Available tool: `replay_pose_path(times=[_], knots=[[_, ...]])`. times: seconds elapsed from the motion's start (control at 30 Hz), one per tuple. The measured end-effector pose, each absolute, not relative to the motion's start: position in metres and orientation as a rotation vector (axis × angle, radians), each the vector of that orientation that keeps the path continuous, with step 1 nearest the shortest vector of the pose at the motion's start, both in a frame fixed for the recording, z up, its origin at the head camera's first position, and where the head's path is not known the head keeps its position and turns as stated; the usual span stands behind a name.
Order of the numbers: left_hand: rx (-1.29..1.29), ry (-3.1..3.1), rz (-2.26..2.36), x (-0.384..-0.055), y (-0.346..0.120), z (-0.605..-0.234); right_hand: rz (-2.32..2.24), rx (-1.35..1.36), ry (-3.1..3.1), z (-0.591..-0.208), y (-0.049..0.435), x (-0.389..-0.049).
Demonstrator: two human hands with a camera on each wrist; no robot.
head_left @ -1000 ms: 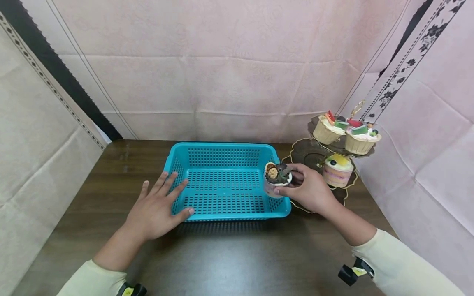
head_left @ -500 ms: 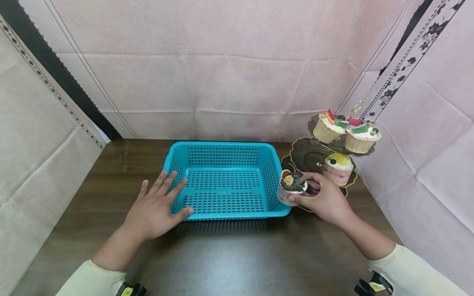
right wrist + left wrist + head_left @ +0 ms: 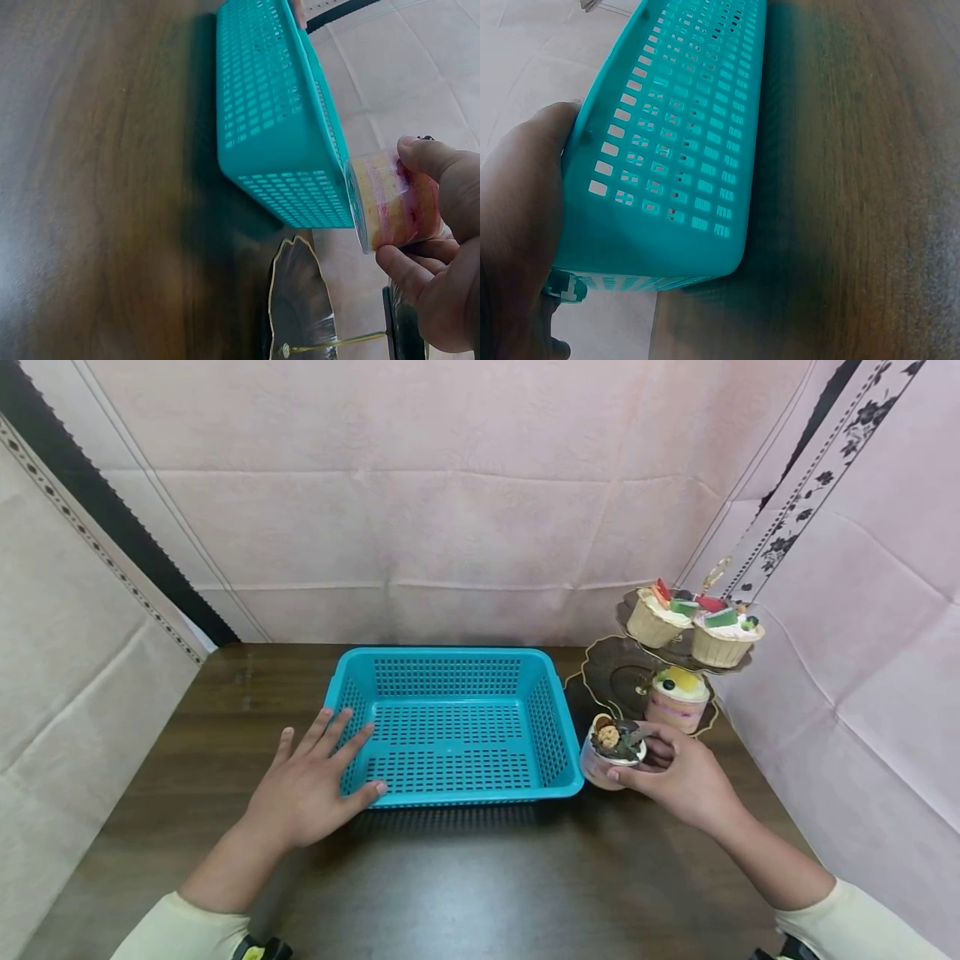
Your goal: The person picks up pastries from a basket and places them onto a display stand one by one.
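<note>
My right hand (image 3: 693, 781) pinches a small clear cup of layered cake (image 3: 613, 760) between thumb and fingers. Dark topping and a round biscuit crown the cup, and its pink and yellow layers show in the right wrist view. The cup is held just outside the right end of a blue perforated plastic basket (image 3: 465, 796), in front of a tiered stand (image 3: 609, 670). At the basket's left front corner, my left hand (image 3: 300, 797) lies with fingers straight and spread across the rim. In the left wrist view, its thumb (image 3: 555, 124) touches the rim.
Two cupcakes (image 3: 652, 622) with fruit topping sit on the stand's upper tier. Another layered cake cup (image 3: 677, 708) with yellow topping stands on the tier below. Pale cloth (image 3: 465, 543) hangs behind and on both sides of the brown wooden table (image 3: 450, 877).
My right hand has carried the cake cup from over the basket's right end outward to the right and slightly nearer to me. The left hand stays at the basket's left rim.
</note>
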State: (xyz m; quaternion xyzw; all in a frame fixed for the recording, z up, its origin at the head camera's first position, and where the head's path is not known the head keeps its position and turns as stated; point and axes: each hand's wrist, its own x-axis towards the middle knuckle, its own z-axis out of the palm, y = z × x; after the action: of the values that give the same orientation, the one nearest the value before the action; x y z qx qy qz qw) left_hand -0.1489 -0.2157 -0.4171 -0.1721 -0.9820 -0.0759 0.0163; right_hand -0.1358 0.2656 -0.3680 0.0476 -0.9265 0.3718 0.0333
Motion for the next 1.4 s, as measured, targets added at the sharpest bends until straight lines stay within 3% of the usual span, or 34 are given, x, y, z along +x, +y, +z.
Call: replay_pose_path(times=[1.4], knots=[[-0.54, -3.052, -0.251, -0.149, -0.217, -0.418, 0.989, -0.04, -2.892, -0.4, 0.329, -0.114]])
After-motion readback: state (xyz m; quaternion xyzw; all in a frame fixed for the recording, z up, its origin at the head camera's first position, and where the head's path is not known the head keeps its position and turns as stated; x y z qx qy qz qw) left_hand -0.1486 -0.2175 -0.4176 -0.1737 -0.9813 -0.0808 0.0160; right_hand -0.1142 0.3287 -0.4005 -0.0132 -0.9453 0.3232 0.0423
